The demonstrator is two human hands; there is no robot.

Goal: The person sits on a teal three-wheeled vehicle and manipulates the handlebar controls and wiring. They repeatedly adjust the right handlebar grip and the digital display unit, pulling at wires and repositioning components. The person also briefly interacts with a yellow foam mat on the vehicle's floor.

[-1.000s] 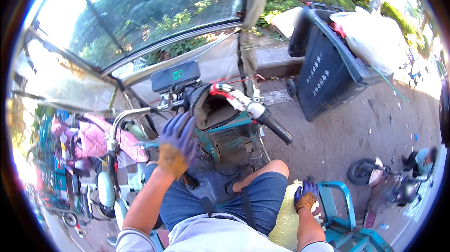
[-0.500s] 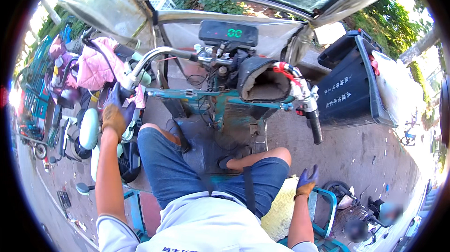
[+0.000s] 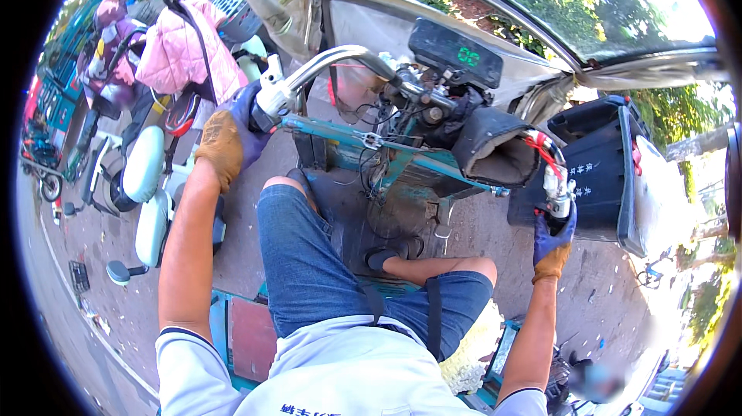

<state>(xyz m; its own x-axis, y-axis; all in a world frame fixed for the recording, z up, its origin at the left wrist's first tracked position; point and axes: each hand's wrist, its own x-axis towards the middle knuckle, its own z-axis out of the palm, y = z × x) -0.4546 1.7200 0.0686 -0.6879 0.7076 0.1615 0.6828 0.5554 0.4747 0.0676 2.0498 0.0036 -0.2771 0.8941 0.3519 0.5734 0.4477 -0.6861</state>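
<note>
I sit astride a teal three-wheeled vehicle with a bent metal handlebar (image 3: 352, 54). My left hand (image 3: 230, 140), in an orange and purple work glove, is wrapped round the left handlebar grip (image 3: 267, 116). At the other end, my right hand (image 3: 554, 248) in a matching glove closes round the right handlebar grip, which is mostly hidden by the fingers. Red tape and cables run along the bar just above it. Between the hands are a black display box (image 3: 454, 53) with green lit digits and a padded dark handlebar muff (image 3: 497, 147), hanging empty with its opening toward me.
A scratched windscreen (image 3: 572, 6) in a metal frame rises ahead. Parked scooters, one with a pale green seat (image 3: 144, 164) and one under a pink quilted cover (image 3: 185, 49), crowd the left. A large black wheeled bin (image 3: 591, 184) holding a white bag (image 3: 657, 192) stands close on the right.
My right hand has risen from beside the seat onto the right grip. My left hand has closed round the left grip. The handlebar has turned, and the view has shifted.
</note>
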